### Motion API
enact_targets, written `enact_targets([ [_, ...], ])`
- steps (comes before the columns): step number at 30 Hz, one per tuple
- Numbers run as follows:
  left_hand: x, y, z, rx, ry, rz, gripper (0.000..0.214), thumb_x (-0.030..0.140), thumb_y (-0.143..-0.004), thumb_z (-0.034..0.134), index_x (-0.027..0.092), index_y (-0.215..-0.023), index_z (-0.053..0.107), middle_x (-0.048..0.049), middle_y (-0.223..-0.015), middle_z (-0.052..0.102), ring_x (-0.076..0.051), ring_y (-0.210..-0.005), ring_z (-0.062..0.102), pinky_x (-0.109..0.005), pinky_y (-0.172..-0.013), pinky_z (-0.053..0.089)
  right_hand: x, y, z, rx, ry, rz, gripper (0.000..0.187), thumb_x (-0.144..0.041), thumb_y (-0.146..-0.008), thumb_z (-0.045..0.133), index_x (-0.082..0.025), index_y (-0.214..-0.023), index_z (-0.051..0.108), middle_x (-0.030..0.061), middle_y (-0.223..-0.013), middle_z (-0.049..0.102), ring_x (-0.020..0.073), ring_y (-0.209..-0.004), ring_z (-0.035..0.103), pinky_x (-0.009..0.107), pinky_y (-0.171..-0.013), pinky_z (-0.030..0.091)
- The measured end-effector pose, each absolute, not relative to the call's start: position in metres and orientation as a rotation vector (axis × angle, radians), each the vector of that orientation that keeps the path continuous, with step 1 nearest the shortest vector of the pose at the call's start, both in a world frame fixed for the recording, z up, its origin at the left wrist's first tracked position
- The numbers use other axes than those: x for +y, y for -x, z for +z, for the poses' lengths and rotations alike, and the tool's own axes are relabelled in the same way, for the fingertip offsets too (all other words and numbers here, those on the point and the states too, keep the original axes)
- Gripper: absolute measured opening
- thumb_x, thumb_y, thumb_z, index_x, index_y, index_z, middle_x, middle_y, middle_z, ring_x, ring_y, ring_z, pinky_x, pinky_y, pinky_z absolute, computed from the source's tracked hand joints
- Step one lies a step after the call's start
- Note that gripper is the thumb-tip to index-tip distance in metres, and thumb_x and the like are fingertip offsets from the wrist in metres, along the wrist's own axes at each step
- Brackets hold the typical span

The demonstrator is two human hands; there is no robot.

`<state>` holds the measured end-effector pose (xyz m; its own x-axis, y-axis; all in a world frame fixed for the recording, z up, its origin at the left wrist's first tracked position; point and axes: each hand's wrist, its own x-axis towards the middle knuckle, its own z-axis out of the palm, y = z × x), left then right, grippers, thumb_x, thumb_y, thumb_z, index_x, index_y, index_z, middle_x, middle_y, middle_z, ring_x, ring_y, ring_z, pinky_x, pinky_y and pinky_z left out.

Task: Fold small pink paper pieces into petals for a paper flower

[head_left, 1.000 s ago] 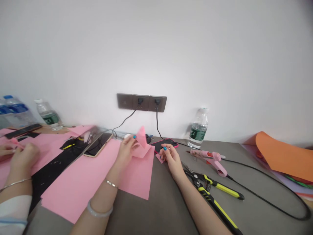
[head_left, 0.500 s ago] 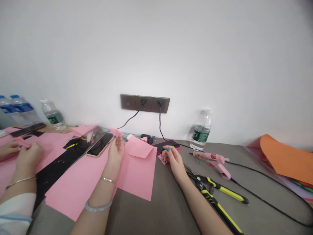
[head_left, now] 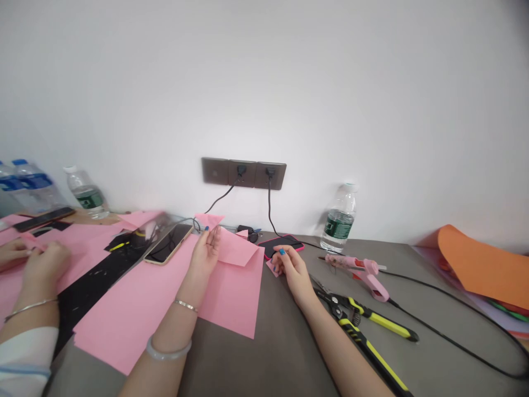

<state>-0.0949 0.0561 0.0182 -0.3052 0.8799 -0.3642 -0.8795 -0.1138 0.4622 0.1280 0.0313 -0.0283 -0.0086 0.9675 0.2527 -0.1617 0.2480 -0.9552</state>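
Note:
My left hand (head_left: 205, 251) is raised over pink sheets and pinches a small folded piece of pink paper (head_left: 209, 220) between thumb and fingers. Below it a larger pink sheet (head_left: 235, 298) lies on the table, with a smaller pink sheet (head_left: 237, 249) on top. My right hand (head_left: 291, 267) rests on the table with curled fingers. At its fingertips is a little pink paper piece (head_left: 272, 268), partly covered by the fingers. Just behind that hand lies a phone in a pink case (head_left: 281, 245).
Right of my right arm are yellow-black pliers (head_left: 355, 317) and a pink glue gun (head_left: 359, 267) with a looping cord. A water bottle (head_left: 339, 220) stands by the wall. Orange paper (head_left: 483, 264) curls up at far right. At left are another phone (head_left: 169, 244) and a co-worker's hands (head_left: 47, 262) holding pink paper.
My left hand has moved a little to the right with the folded pink paper, which now shows a wider, triangular face. My right hand has stayed in place.

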Motion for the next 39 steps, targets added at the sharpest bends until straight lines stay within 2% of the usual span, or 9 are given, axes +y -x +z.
enact_targets([
  [5, 0.056, 0.092, 0.016, 0.727, -0.038, 1.692, 0.018, 0.007, -0.094, 0.050, 0.011, -0.079, 0.059, 0.0010, -0.058, 0.062, -0.006, -0.048, 0.062, -0.012, -0.046, 0.052, 0.030, -0.127, -0.025, -1.224, 0.903, 1.106, 0.039, -0.056, -0.084, 0.059, -0.019, -0.095, 0.059, -0.0011, -0.066, 0.061, 0.0113, -0.047, 0.051, 0.024, -0.044, 0.041],
  [12, 0.056, 0.084, 0.015, 0.790, -0.144, 1.564, 0.019, 0.001, -0.091, 0.049, 0.007, -0.078, 0.061, -0.0037, -0.066, 0.065, -0.005, -0.050, 0.061, -0.012, -0.049, 0.053, 0.030, -0.127, -0.026, -1.221, 0.895, 1.120, 0.038, -0.056, -0.084, 0.059, -0.019, -0.094, 0.059, -0.0009, -0.065, 0.060, 0.0111, -0.047, 0.051, 0.024, -0.044, 0.041],
  [16, 0.059, 0.086, 0.012, 0.859, -0.256, 1.545, 0.024, 0.000, -0.092, 0.046, 0.009, -0.073, 0.059, -0.0002, -0.061, 0.062, -0.002, -0.048, 0.057, -0.007, -0.047, 0.048, 0.031, -0.128, -0.028, -1.217, 0.891, 1.122, 0.038, -0.056, -0.085, 0.059, -0.019, -0.095, 0.059, -0.0010, -0.066, 0.060, 0.0111, -0.048, 0.050, 0.024, -0.045, 0.042],
  [21, 0.052, 0.077, 0.007, 0.928, -0.572, 1.467, 0.010, 0.003, -0.075, 0.069, 0.011, -0.075, 0.064, 0.0026, -0.058, 0.063, -0.004, -0.043, 0.054, -0.012, -0.042, 0.044, 0.031, -0.128, -0.028, -1.224, 0.895, 1.144, 0.038, -0.056, -0.084, 0.059, -0.020, -0.096, 0.059, -0.0006, -0.068, 0.060, 0.0116, -0.049, 0.051, 0.025, -0.045, 0.041],
  [25, 0.041, 0.053, 0.000, 0.924, -0.886, 1.259, 0.015, 0.012, -0.065, 0.081, 0.007, -0.074, 0.070, -0.0025, -0.056, 0.066, -0.011, -0.046, 0.059, -0.018, -0.045, 0.046, 0.030, -0.126, -0.027, -1.298, 0.845, 1.144, 0.037, -0.052, -0.079, 0.068, -0.022, -0.098, 0.058, 0.0028, -0.079, 0.066, 0.0149, -0.061, 0.059, 0.027, -0.053, 0.046],
  [27, 0.036, 0.043, -0.003, 0.943, -1.082, 1.135, 0.016, 0.017, -0.067, 0.080, 0.007, -0.075, 0.071, -0.0039, -0.059, 0.067, -0.011, -0.049, 0.059, -0.021, -0.050, 0.047, 0.030, -0.126, -0.026, -1.329, 0.807, 1.132, 0.032, -0.048, -0.078, 0.071, -0.022, -0.093, 0.058, 0.0030, -0.082, 0.065, 0.0157, -0.066, 0.060, 0.028, -0.059, 0.048],
  [30, 0.030, 0.034, -0.004, 0.942, -1.310, 1.052, 0.021, 0.027, -0.075, 0.073, 0.010, -0.087, 0.072, -0.0055, -0.072, 0.070, -0.014, -0.059, 0.062, -0.026, -0.060, 0.050, 0.029, -0.125, -0.024, -1.316, 0.773, 1.127, 0.028, -0.045, -0.080, 0.071, -0.023, -0.087, 0.055, 0.0010, -0.079, 0.063, 0.0142, -0.062, 0.058, 0.027, -0.057, 0.048],
  [33, 0.028, 0.032, -0.002, 0.943, -1.403, 1.057, 0.027, 0.031, -0.078, 0.069, 0.012, -0.097, 0.070, -0.0072, -0.084, 0.070, -0.016, -0.067, 0.063, -0.029, -0.066, 0.050, 0.028, -0.124, -0.022, -1.287, 0.762, 1.125, 0.029, -0.043, -0.078, 0.073, -0.024, -0.088, 0.053, 0.0018, -0.084, 0.064, 0.0149, -0.066, 0.060, 0.026, -0.057, 0.049],
  [39, 0.025, 0.035, 0.003, 0.975, -1.475, 1.036, 0.020, 0.026, -0.080, 0.064, 0.014, -0.095, 0.069, -0.0031, -0.076, 0.065, -0.016, -0.069, 0.059, -0.028, -0.065, 0.045, 0.028, -0.125, -0.021, -1.206, 0.724, 1.103, 0.029, -0.039, -0.076, 0.075, -0.025, -0.090, 0.053, -0.0015, -0.082, 0.063, 0.0136, -0.068, 0.061, 0.025, -0.062, 0.049],
])
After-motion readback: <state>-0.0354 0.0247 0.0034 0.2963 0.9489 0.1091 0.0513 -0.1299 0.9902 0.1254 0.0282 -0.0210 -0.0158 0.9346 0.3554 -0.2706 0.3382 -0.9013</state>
